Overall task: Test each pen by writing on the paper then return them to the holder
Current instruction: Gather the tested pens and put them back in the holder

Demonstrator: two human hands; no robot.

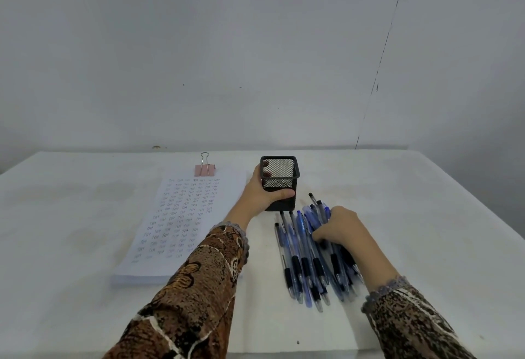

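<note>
On the white surface (85, 216), the left hand (260, 193) grips the upright mesh holder (281, 176), with the thumb on its near wall, just right of the paper (181, 216). Near it the pens (298, 259) lie in a pile, long axes running near to far, tips toward the person. The right hand (343, 230) curls its fingers around several. Wide room lies toward both side edges.

Left hand (262, 195) grips upright black mesh holder (279, 182). Right hand (342, 229) curls round blue pens (304, 262) heaped on white bench (412, 216). Written paper (181, 216) left, pink binder clip (205, 169) at top.
</note>
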